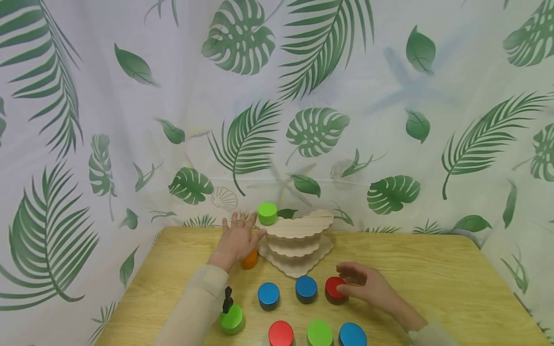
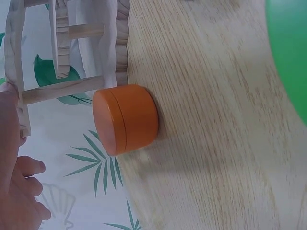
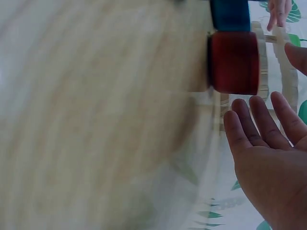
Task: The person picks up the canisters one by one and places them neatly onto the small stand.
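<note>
A wooden tiered stand with scalloped shelves stands at the back of the table. On the left end of its top shelf sits a light green round tin. My left hand is spread beside that end, thumb at the shelf's edge. Below this hand, an orange tin rests on the table, partly hidden in the head view. My right hand is beside a red tin, with thumb and fingers apart around its right side. In the right wrist view the fingers extend loosely next to the red tin.
Two blue tins stand in front of the stand. Nearer are a green tin by the left sleeve, another red tin, a light green tin and a blue tin. Leaf-printed cloth hangs behind the table.
</note>
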Demonstrator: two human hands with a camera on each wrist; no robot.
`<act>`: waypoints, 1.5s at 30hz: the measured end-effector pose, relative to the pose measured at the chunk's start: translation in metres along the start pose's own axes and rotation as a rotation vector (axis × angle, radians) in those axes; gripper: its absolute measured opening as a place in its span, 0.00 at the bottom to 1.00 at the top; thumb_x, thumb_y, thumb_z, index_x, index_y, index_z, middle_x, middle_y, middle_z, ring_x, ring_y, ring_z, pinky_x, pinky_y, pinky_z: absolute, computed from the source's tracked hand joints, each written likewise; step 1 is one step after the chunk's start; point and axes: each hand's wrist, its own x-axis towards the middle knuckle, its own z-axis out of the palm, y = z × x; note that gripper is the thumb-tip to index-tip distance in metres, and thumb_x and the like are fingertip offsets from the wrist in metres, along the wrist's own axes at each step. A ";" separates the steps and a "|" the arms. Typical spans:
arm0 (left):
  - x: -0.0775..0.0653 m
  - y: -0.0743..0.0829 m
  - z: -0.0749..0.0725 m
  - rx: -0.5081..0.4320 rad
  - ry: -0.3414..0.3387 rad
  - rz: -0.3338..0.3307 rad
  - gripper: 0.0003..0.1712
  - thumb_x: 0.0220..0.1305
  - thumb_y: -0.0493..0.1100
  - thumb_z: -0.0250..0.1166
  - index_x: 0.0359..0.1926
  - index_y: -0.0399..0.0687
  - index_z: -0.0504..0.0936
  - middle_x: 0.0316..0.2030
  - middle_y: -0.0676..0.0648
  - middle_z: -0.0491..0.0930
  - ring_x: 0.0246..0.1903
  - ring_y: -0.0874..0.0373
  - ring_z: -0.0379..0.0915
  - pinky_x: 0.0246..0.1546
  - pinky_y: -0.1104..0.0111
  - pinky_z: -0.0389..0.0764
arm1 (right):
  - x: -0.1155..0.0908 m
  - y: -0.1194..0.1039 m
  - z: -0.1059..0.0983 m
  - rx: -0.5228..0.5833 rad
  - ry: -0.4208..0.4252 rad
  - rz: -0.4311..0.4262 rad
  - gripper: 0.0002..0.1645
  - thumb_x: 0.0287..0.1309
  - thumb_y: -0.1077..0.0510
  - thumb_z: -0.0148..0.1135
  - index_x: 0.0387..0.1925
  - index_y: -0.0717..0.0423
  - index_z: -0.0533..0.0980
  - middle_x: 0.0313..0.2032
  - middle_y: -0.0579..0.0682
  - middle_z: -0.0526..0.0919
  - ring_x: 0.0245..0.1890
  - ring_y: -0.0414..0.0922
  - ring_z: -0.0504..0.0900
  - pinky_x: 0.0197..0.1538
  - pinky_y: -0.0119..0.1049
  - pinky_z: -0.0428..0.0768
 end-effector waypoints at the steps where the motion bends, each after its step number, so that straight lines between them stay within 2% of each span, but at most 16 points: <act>1: 0.000 0.000 0.000 -0.001 -0.003 -0.002 0.45 0.81 0.70 0.42 0.84 0.48 0.55 0.81 0.31 0.56 0.82 0.31 0.43 0.79 0.31 0.44 | -0.001 0.002 0.000 0.001 -0.006 0.002 0.38 0.65 0.53 0.75 0.69 0.67 0.73 0.65 0.67 0.80 0.64 0.63 0.81 0.61 0.30 0.82; 8: 0.000 0.000 0.001 0.004 0.002 -0.001 0.45 0.81 0.70 0.42 0.84 0.47 0.56 0.80 0.31 0.57 0.82 0.30 0.45 0.78 0.30 0.45 | -0.004 0.009 0.003 0.031 -0.033 0.017 0.39 0.64 0.53 0.75 0.70 0.67 0.72 0.66 0.66 0.80 0.64 0.61 0.81 0.59 0.24 0.80; 15: -0.001 0.001 0.000 0.003 0.016 0.012 0.44 0.82 0.68 0.43 0.83 0.46 0.57 0.80 0.30 0.58 0.81 0.30 0.46 0.77 0.29 0.46 | -0.005 0.012 0.004 0.012 -0.063 0.004 0.39 0.64 0.54 0.74 0.70 0.67 0.72 0.67 0.64 0.80 0.64 0.50 0.83 0.62 0.25 0.79; 22: -0.001 0.000 -0.001 -0.003 0.005 0.009 0.45 0.81 0.70 0.42 0.84 0.47 0.56 0.80 0.30 0.57 0.82 0.30 0.44 0.78 0.30 0.45 | -0.003 0.013 0.003 -0.024 -0.097 0.011 0.41 0.62 0.52 0.76 0.71 0.65 0.71 0.67 0.62 0.80 0.68 0.61 0.78 0.63 0.24 0.77; 26: 0.000 0.000 -0.001 -0.011 -0.005 0.007 0.45 0.81 0.70 0.42 0.84 0.47 0.55 0.81 0.31 0.56 0.82 0.30 0.44 0.78 0.30 0.44 | -0.003 0.014 0.003 -0.046 -0.102 0.004 0.42 0.62 0.51 0.77 0.71 0.64 0.72 0.67 0.61 0.80 0.67 0.62 0.78 0.63 0.24 0.77; 30: 0.000 0.000 -0.001 -0.013 -0.006 0.008 0.45 0.81 0.70 0.42 0.84 0.47 0.55 0.81 0.31 0.56 0.82 0.30 0.44 0.78 0.30 0.44 | -0.003 0.015 0.003 -0.065 -0.106 -0.009 0.41 0.62 0.51 0.77 0.71 0.64 0.72 0.66 0.61 0.81 0.66 0.57 0.80 0.63 0.24 0.77; 37: -0.001 0.000 -0.002 -0.013 -0.003 0.011 0.45 0.81 0.70 0.42 0.84 0.47 0.55 0.80 0.31 0.56 0.82 0.30 0.44 0.78 0.30 0.44 | -0.003 0.015 0.003 -0.087 -0.106 -0.014 0.40 0.61 0.51 0.77 0.70 0.63 0.74 0.65 0.59 0.82 0.63 0.41 0.82 0.63 0.23 0.76; 45: 0.000 0.000 -0.002 -0.009 -0.001 0.013 0.45 0.81 0.70 0.42 0.84 0.47 0.55 0.80 0.30 0.56 0.82 0.30 0.44 0.78 0.30 0.45 | -0.003 0.015 0.004 -0.088 -0.094 -0.018 0.40 0.61 0.51 0.77 0.70 0.63 0.73 0.65 0.59 0.82 0.64 0.43 0.82 0.63 0.23 0.76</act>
